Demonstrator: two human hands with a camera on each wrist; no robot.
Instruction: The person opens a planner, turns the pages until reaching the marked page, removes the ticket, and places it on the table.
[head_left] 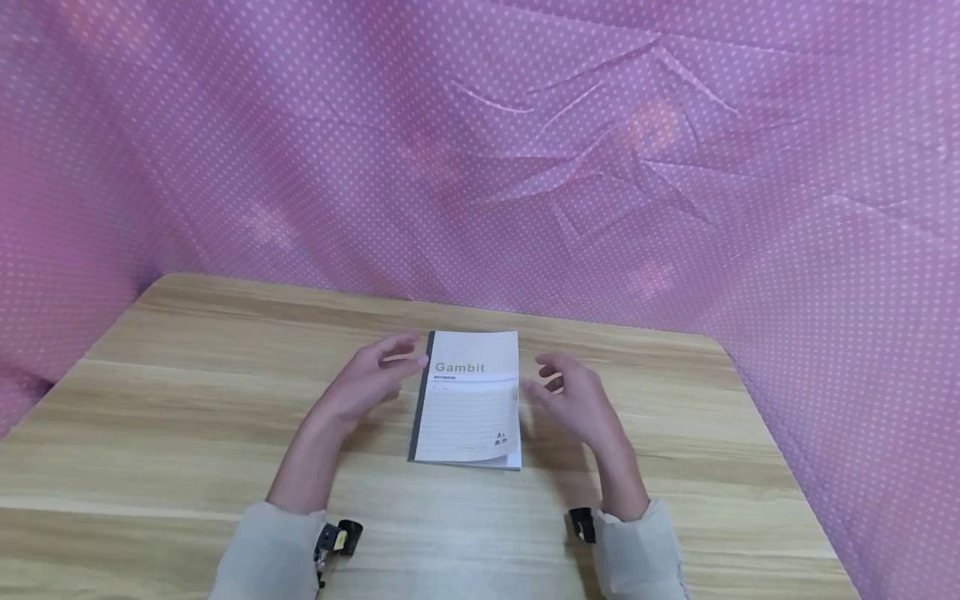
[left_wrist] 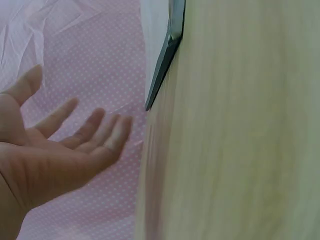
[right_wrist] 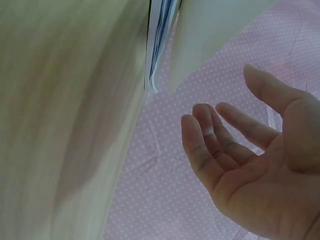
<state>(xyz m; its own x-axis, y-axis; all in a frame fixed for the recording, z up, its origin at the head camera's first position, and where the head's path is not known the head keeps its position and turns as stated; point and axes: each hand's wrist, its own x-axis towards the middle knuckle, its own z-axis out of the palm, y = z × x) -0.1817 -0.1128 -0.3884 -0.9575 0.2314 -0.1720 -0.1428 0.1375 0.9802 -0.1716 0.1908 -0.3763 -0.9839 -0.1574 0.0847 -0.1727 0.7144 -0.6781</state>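
Note:
A white notebook (head_left: 468,408) marked "Gambit" lies on the wooden table with its dark spine to the left. Its front cover lifts a little at the lower right corner, and in the right wrist view the cover (right_wrist: 210,35) stands away from the pages (right_wrist: 159,45). My left hand (head_left: 372,379) hovers beside the spine, fingers spread and loosely bent, holding nothing. On the other side my right hand (head_left: 573,396) is near the right edge, its fingers relaxed and bent with nothing in them. The left wrist view shows the dark spine (left_wrist: 162,70) beyond the left fingertips.
The wooden table (head_left: 187,400) has rounded far corners. Pink cloth with white dots (head_left: 480,167) hangs behind it and along both sides. Small black devices are strapped at the left cuff (head_left: 339,537) and the right cuff (head_left: 582,525).

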